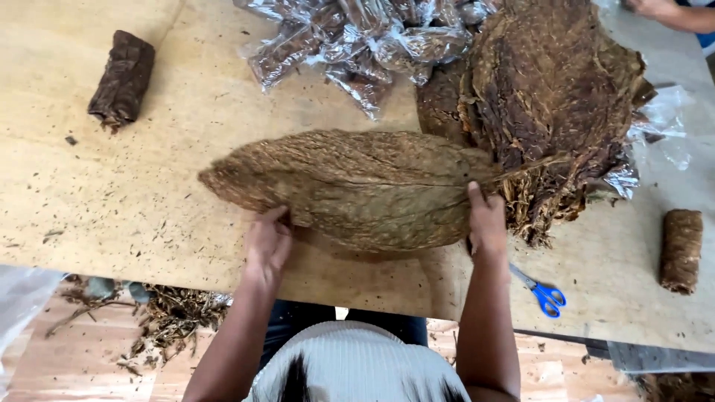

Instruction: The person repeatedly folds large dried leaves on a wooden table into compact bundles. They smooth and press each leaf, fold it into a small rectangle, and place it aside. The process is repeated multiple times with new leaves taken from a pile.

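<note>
A large brown dried leaf (pixel 350 186) lies spread flat on the wooden table (pixel 149 193), its stem end pointing right. My left hand (pixel 267 242) presses on the leaf's near edge toward the left, fingers flat. My right hand (pixel 485 222) rests on the leaf's right end near the stem, fingers on its surface. A tall pile of similar dark dried leaves (pixel 551 97) sits just right of the spread leaf, touching its stem end.
Clear plastic bags of leaf material (pixel 357 45) lie at the table's far side. Rolled leaf bundles rest at far left (pixel 121 78) and at right (pixel 680 249). Blue-handled scissors (pixel 544 292) lie near my right forearm. Leaf scraps (pixel 171 316) litter the floor. Another person's hand (pixel 659 9) shows top right.
</note>
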